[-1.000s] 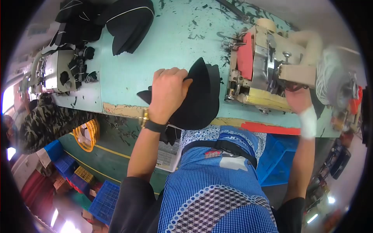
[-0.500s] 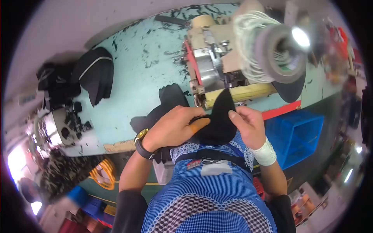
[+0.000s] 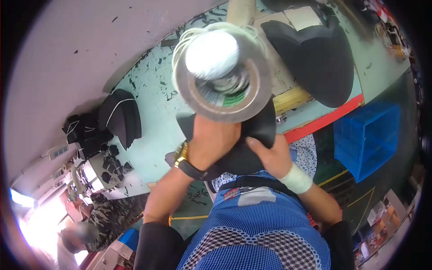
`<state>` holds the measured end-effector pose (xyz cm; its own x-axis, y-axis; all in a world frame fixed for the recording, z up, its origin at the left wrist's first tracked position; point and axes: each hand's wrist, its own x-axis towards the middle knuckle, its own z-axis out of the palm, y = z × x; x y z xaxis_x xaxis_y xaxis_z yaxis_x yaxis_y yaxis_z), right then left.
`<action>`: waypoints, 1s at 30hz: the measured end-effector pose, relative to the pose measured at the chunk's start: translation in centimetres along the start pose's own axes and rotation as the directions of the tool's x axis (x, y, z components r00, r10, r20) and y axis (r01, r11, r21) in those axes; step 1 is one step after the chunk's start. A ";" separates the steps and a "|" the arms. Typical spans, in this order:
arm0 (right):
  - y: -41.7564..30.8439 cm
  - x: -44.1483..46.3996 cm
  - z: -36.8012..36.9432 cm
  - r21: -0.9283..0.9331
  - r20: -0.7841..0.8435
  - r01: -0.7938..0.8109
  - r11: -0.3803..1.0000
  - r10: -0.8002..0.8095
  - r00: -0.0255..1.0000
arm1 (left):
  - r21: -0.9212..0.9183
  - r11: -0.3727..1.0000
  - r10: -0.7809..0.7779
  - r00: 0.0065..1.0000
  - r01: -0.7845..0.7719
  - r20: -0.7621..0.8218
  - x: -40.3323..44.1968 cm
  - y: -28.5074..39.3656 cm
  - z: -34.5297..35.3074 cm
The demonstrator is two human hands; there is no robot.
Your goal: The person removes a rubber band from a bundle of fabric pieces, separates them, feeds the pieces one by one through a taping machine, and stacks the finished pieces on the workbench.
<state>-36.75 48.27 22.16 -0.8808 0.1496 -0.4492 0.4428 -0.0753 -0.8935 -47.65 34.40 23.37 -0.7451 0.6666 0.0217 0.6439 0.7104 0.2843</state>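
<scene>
Black fabric pieces (image 3: 243,155) lie under and between my two hands at the table's front edge, close to my apron. My left hand (image 3: 216,140), with a gold watch at its wrist, is closed on them; a round lamp-like fixture hides part of its fingers. My right hand (image 3: 272,155), wrapped in white at the wrist, pinches the right side of the same black fabric between thumb and fingers. A pointed flap of the fabric stands up between the hands.
The round fixture (image 3: 180,85) with coiled cord hangs over the sewing machine. Black pieces (image 3: 321,58) lie right of it, and a stack (image 3: 120,117) lies at left. A blue crate (image 3: 366,139) stands at right. A person in camouflage (image 3: 112,218) sits at lower left.
My right hand has come from the machine to the black fabric beside my left hand. The view has swung right, and the round fixture now covers the machine.
</scene>
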 end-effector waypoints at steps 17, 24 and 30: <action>-6.8 3.4 -6.6 -0.592 -0.018 0.262 0.762 -0.338 0.941 | -0.542 0.311 -0.273 0.620 0.781 0.736 1.3 -2.5 -2.0; -8.2 -0.4 -8.1 -0.517 -0.152 0.215 0.829 -0.336 0.930 | -0.683 0.136 -0.340 0.681 0.718 0.648 1.2 0.4 -0.2; -8.8 -6.1 -7.1 -0.499 -0.585 0.072 0.864 -0.396 0.708 | -0.663 0.122 -0.113 0.674 0.739 0.730 -1.8 -4.7 -3.2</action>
<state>-34.09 55.02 32.77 -0.7011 0.7122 0.0360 0.4031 0.4373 -0.8039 -49.91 29.17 25.05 -0.4477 0.5334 -0.7176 -0.5877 0.4294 0.6858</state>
